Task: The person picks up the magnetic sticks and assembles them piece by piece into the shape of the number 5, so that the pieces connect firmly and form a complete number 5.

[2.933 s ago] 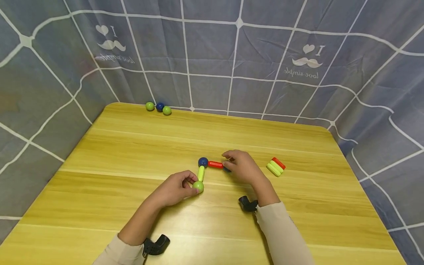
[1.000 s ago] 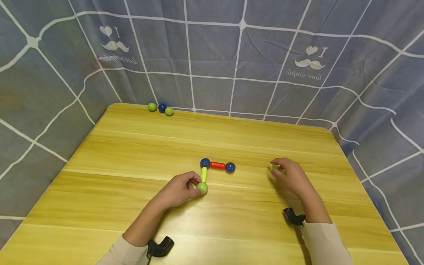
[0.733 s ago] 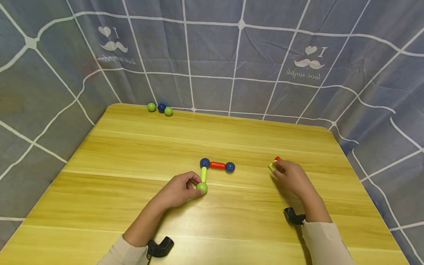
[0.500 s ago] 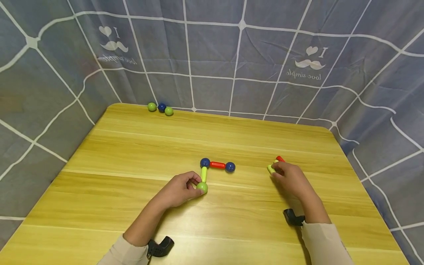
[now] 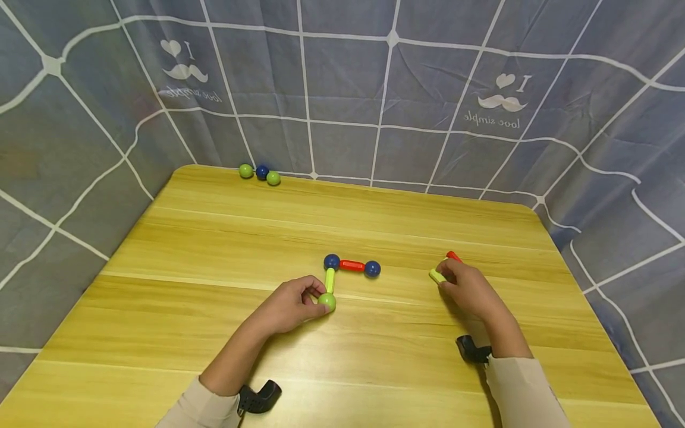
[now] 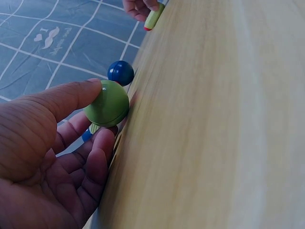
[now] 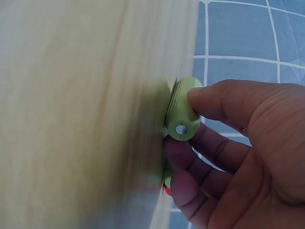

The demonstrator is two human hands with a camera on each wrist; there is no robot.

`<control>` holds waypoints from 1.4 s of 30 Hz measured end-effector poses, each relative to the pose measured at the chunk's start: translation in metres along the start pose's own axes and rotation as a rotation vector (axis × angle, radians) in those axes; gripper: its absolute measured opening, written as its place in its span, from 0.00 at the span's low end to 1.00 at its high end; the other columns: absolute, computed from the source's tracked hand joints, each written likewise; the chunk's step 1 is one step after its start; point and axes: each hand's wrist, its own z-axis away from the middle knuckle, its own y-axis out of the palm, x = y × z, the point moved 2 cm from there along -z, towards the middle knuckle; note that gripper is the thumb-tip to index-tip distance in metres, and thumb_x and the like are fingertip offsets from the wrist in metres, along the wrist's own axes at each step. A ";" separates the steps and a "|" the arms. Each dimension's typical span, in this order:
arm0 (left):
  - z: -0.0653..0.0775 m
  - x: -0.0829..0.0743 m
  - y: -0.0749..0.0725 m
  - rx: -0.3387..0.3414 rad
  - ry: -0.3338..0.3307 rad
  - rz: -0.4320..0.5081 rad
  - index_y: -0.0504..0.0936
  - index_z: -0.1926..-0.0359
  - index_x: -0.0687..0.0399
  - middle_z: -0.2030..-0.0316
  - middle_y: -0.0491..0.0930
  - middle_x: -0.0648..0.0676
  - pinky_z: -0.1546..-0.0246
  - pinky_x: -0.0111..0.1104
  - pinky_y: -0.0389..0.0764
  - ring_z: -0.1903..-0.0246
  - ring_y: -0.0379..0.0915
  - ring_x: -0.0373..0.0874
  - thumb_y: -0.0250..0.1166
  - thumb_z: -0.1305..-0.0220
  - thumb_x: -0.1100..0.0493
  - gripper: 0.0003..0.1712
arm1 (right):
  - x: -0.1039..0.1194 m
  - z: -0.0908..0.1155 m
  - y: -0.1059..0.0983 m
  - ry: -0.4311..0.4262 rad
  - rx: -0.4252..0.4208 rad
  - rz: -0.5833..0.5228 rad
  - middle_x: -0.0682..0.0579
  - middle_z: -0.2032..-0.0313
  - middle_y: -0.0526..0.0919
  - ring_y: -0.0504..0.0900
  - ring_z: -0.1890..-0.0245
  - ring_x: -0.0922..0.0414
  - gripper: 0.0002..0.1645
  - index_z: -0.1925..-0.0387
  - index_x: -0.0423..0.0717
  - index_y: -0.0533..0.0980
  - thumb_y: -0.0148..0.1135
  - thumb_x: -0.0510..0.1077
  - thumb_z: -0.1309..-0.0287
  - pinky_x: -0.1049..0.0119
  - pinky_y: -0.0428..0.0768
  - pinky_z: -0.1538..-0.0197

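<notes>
The left hand (image 5: 297, 303) pinches a lime ball (image 5: 327, 302) between thumb and fingers, low over the counter (image 5: 214, 249). That ball sits at the near end of a short yellow-green rod (image 5: 330, 280), whose far end meets a corner ball (image 5: 332, 262) in dark blue. From there a red rod (image 5: 352, 266) runs to the right and ends at a second blue ball (image 5: 372, 268), so the joined pieces form a bent shape near the middle of the counter.

Well to the right of it, the right hand (image 5: 468, 288) has its thumb and curled fingers gripping a loose green rod (image 7: 183, 112) (its end face, seen from the right wrist, shows a small shiny disc at the centre). Just beyond those fingers pokes the end of a loose red rod (image 5: 453, 256), the rest of it hidden by the hand.

At the back left edge of the counter, three more balls lie in a short row: a green one (image 5: 245, 171), a blue one (image 5: 262, 172) and another green one (image 5: 273, 178). Behind hangs a grey-blue curtain (image 5: 342, 77) with a white grid, its lettering reversed. Both sleeves (image 5: 521, 386) are beige, and each wrist carries a black device (image 5: 259, 397).
</notes>
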 end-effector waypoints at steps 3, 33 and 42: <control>0.000 0.000 0.000 0.000 -0.001 0.000 0.80 0.58 0.55 0.67 0.79 0.50 0.70 0.33 0.73 0.71 0.71 0.43 0.73 0.41 0.57 0.13 | -0.002 0.000 0.001 0.014 0.019 -0.047 0.44 0.57 0.82 0.79 0.56 0.48 0.14 0.49 0.39 0.76 0.60 0.34 0.36 0.51 0.77 0.53; 0.001 0.001 -0.001 0.000 0.010 -0.016 0.80 0.58 0.55 0.66 0.78 0.49 0.69 0.34 0.73 0.71 0.71 0.43 0.73 0.41 0.57 0.13 | 0.068 -0.008 0.041 -0.146 0.232 -0.230 0.54 0.62 0.80 0.76 0.63 0.54 0.12 0.51 0.47 0.78 0.60 0.35 0.36 0.60 0.77 0.60; 0.002 0.000 -0.002 0.004 0.009 -0.016 0.80 0.59 0.55 0.66 0.78 0.49 0.69 0.33 0.73 0.71 0.71 0.43 0.73 0.41 0.57 0.13 | 0.092 -0.012 0.053 -0.225 0.280 -0.207 0.56 0.63 0.79 0.75 0.64 0.56 0.11 0.53 0.49 0.79 0.60 0.36 0.37 0.61 0.76 0.59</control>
